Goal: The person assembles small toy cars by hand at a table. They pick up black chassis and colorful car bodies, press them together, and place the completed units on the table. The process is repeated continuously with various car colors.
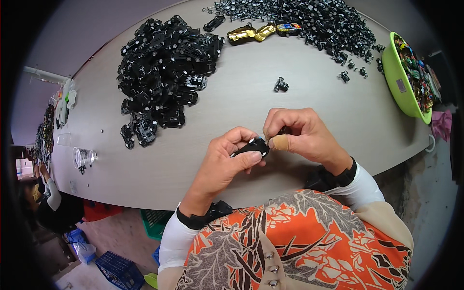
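Observation:
My left hand (220, 162) is closed round a black toy car chassis (252, 147) with pale wheel hubs, held just above the table near its front edge. Close against the chassis's right end, my right hand (309, 135) is in a pinch, its thumb wrapped in a tan bandage. A small dark piece (285, 130) shows between its fingers, too covered to name. Beyond the hands lies a loose black wheel part (281, 85). At the far left of them, black toy car chassis with wheels form a big pile (166, 67).
A heap of small wheel-and-axle parts (333, 29) spreads over the far right. Gold toy cars (244, 34) and a blue patterned one (289, 29) lie beside it. A green basin (403, 89) of colourful pieces stands right. A clear cup (83, 157) and another person (53, 203) are left.

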Available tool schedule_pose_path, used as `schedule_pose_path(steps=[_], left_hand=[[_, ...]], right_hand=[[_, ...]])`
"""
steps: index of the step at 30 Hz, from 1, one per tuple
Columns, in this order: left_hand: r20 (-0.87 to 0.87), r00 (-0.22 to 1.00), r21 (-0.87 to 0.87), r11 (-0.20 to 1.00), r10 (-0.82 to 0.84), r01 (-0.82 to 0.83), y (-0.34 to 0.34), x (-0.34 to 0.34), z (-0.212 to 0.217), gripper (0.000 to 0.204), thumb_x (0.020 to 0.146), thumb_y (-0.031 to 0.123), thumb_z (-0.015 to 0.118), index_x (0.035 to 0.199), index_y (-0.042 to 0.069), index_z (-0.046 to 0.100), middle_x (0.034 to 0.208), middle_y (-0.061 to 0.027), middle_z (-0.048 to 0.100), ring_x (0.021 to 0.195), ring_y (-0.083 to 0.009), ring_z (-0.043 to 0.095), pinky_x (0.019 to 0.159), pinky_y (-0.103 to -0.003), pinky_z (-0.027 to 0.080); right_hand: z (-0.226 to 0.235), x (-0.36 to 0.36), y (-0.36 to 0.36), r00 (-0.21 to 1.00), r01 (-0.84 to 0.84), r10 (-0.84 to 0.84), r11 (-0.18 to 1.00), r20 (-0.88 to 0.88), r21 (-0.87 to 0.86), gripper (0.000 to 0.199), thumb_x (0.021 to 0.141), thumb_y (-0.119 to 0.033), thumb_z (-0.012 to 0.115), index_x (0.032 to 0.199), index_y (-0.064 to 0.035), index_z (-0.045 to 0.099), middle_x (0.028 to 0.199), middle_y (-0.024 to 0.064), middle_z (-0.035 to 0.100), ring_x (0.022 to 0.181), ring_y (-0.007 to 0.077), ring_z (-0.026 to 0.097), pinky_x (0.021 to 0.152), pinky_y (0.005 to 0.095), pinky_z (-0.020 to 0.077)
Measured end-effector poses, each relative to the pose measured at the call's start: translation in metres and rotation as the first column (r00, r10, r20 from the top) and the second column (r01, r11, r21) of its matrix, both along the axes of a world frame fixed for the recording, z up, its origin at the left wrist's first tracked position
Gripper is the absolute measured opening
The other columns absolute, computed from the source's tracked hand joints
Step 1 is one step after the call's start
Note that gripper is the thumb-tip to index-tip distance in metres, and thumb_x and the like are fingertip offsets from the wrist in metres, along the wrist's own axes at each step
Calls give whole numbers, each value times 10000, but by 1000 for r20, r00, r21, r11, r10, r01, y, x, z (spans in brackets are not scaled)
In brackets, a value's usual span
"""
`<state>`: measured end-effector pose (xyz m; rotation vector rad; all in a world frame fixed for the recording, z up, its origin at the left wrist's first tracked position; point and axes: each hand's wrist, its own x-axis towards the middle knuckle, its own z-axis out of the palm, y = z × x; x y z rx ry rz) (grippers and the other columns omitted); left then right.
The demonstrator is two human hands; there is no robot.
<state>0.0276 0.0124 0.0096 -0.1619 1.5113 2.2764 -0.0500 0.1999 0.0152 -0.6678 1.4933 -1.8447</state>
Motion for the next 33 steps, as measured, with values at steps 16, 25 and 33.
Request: schedule_pose_path(steps=[16,25,33], left_hand=[[-139,989,-551,834,-50,-35,-12,30,-6,181,737,94,629,881,-1,577,682,-59,537,646,-101,487,597,-260,410],[64,962,-523,830,267,-196,-111,190,14,234,683,7,681,895,-78,627,793,-109,640,741,-146,616,682,-241,494],[265,828,-752,643,494,-143,-129,249,-37,244,733,-11,646,968,-69,618,856,-119,652,789,-146,621,713,-253,497]], right_hand=[[-13,24,-26,831,32,162,941,-532,337,70,699,-42,609,740,-24,556,660,166,551,607,361,544,549,402,431],[-14,-144,-37,328,528,-109,845,-939,86,149,640,75,479,720,-28,551,764,114,549,733,330,568,620,405,454],[-36,-171,-33,195,618,89,762,-977,192,118,719,63,526,791,-29,544,743,86,566,702,295,579,592,371,447]])
